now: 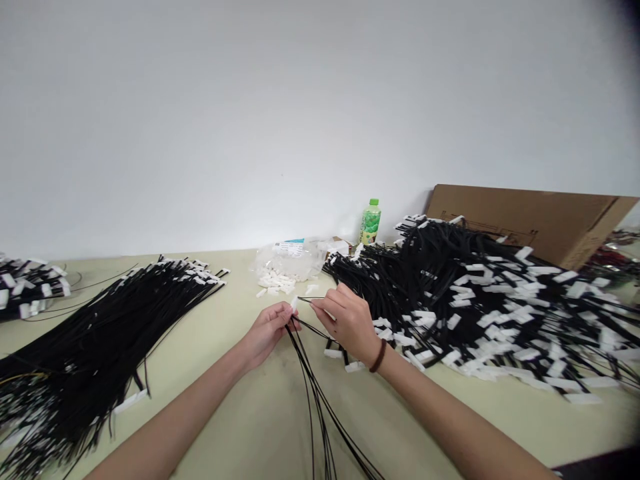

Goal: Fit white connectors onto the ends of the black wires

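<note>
while left hand [267, 331] pinches white clip [293, 305], right hand [345, 320] pinches thin black wire [306, 300] tip, pointing left at clip, almost touching, above desk [240, 373]

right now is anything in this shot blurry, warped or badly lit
Head view: even, soft light with only faint shadows under the left hand and right hand; no glare on the table. Wide-lens warp bends the table edge and stretches the wire pile at the left border. A dark vignette clips the right corners. The green bottle looks slightly soft.
</note>
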Motion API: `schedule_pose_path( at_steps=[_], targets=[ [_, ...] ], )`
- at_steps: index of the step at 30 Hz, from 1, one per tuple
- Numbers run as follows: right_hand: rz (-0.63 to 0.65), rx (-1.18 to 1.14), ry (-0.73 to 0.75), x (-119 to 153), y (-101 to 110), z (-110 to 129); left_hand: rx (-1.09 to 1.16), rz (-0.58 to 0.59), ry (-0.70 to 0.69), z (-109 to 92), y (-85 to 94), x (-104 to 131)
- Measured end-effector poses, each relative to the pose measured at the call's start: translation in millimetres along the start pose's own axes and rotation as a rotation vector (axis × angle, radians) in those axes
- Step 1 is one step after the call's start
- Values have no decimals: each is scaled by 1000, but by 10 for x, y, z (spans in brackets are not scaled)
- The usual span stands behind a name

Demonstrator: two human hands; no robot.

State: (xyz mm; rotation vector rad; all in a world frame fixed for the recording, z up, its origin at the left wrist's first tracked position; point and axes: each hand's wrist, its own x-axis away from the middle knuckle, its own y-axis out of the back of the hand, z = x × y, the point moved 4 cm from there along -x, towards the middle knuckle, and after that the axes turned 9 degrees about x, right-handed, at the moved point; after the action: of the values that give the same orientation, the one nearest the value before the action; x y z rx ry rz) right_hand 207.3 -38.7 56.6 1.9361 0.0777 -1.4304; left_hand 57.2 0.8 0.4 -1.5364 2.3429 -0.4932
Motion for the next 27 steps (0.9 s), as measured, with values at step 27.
schedule_pose_path(
  at_steps=[27],
  targets=[
    [176,-381,-72,40,-156,-11,-3,9,41,-10,-9,7]
  ],
)
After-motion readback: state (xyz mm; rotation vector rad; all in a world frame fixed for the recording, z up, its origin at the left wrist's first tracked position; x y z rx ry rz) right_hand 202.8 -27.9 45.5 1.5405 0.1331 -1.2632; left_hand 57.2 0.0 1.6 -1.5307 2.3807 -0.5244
